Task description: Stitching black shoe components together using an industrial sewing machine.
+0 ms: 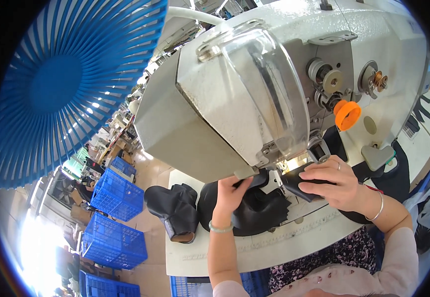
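Observation:
Under the head of a large white sewing machine [225, 94], both hands work at black leather pieces. My left hand [231, 195] is closed on a dark leather piece [260, 179] left of the needle area; its fingertips are partly hidden by the machine head. My right hand [336, 184] grips a smooth black leather panel [296, 182] just right of the needle area, with the fingers lying over its edge. Between my hands and below them spreads a crumpled black leather piece [259, 210] with a jagged edge. The needle itself is too small to make out.
A folded black leather piece [174, 210] lies left on the white table [190, 257]. A blue fan [56, 84] fills the upper left. Blue plastic crates [116, 240] stand on the floor at left. An orange knob [347, 115] juts from the machine.

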Available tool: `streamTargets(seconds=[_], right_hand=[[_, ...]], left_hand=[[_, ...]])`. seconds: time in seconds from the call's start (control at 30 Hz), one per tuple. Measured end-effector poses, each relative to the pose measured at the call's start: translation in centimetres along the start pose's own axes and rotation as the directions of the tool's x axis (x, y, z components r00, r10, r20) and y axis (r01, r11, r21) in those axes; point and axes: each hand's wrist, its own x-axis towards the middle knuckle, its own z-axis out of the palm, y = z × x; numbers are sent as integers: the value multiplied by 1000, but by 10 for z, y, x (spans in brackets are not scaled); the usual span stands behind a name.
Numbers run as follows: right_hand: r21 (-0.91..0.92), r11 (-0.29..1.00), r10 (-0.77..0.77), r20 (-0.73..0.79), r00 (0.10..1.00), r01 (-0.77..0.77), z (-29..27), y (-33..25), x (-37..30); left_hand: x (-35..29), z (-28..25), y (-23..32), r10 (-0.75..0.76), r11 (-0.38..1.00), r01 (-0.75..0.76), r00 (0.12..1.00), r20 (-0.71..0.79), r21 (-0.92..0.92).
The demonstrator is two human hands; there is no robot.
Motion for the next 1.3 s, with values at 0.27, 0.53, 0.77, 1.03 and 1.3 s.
streamTargets(seconds=[0.27,0.53,0.77,1.03,1.3], right_hand=[[-101,994,39,23,999,-37,8,11,-3],[-108,992,67,60,996,-60,6,13,2],[-98,993,67,56,996,-61,7,13,5],[-90,993,82,39,996,-79,9,13,7],[-67,990,125,8,992,-124,13,17,6]], left_hand=[[-19,25,78,446,835,-450,891,90,315],[-22,42,84,389,826,-355,921,12,437],[-21,43,86,394,805,-346,919,0,482],[-20,43,87,398,793,-342,917,-4,503],[-20,47,89,414,755,-344,910,1,558]])
